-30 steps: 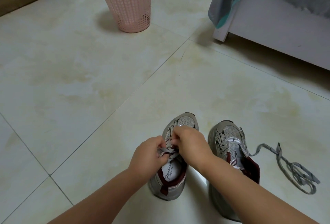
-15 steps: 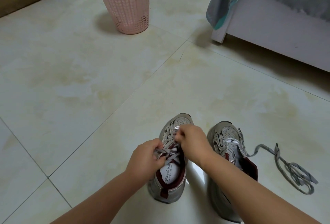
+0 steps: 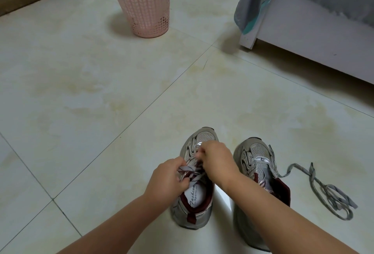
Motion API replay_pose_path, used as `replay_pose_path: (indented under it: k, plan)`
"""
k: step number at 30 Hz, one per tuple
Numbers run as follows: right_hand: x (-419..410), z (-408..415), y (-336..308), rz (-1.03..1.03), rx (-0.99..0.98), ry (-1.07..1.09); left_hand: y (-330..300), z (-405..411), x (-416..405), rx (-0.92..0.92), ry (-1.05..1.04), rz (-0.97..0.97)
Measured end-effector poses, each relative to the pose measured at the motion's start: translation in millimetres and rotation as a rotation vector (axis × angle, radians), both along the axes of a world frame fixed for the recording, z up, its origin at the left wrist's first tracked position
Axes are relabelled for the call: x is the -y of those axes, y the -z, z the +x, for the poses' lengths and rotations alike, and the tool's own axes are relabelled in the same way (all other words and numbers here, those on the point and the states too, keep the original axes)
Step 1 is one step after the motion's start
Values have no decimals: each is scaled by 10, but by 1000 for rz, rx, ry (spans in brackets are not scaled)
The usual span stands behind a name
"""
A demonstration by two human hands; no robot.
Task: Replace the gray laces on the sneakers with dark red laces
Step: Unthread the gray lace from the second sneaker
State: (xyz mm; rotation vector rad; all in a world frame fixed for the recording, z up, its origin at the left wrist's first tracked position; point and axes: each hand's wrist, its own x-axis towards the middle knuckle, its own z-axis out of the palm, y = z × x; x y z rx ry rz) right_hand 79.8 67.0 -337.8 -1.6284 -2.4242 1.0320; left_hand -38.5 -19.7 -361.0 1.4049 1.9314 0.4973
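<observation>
Both hands have crept toeward: left hand (image 3: 168,177) and right hand (image 3: 217,161) pinch the left sneaker's (image 3: 194,199) gray lace (image 3: 185,169); far left, pink basket (image 3: 143,5) holds something pale

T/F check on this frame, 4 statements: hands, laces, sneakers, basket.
1. Both hands work on the left sneaker. True: the left hand and right hand pinch its gray lace.
2. The right sneaker is fully laced. False: its loose gray lace trails onto the floor.
3. Dark red laces are threaded in. False: none are visible.
4. A pink basket stands beyond the sneakers. True.
</observation>
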Motion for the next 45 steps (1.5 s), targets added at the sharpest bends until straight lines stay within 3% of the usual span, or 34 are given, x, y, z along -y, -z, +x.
replay_pose_path:
  k: [4, 6, 10, 13, 16, 20, 21, 26, 30, 34, 37, 40, 45]
  plan:
    - [-181, 176, -35, -46, -247, 444, 28, -14, 32, 16, -13, 5]
    - [-177, 199, -34, -23, -197, 346, 37, -14, 29, -2, 7, 5]
    - [-54, 96, -24, 25, -161, -82, 42, -13, 19, -21, 17, 5]
    - [-2, 39, 20, 36, -26, -267, 40, -11, 14, -30, 25, 0]
    - [30, 34, 52, 20, -33, -142, 35, 1, 17, -29, 27, 2]
    - [-106, 100, -5, -168, -393, 406, 28, -12, 47, -30, 10, 0]
    - [-161, 136, -45, -170, -432, 455, 29, -16, 56, -29, 10, -4]
    - [-109, 281, -251, -267, -302, 237, 9, 15, 87, -63, 7, -15]
    - [98, 405, -259, -420, -159, 44, -39, 69, 3, -2, 117, 111]
    - [200, 476, -198, -632, -316, 273, -68, 135, -51, 61, 208, 139]
    - [184, 477, -37, -487, -289, 385, -87, 121, -55, 80, 168, 159]
    - [205, 435, 51, -284, -183, 300, -100, 91, -62, 84, 134, 129]
    - [259, 335, 50, -193, -140, 224, -51, 113, -62, 34, -13, 105]
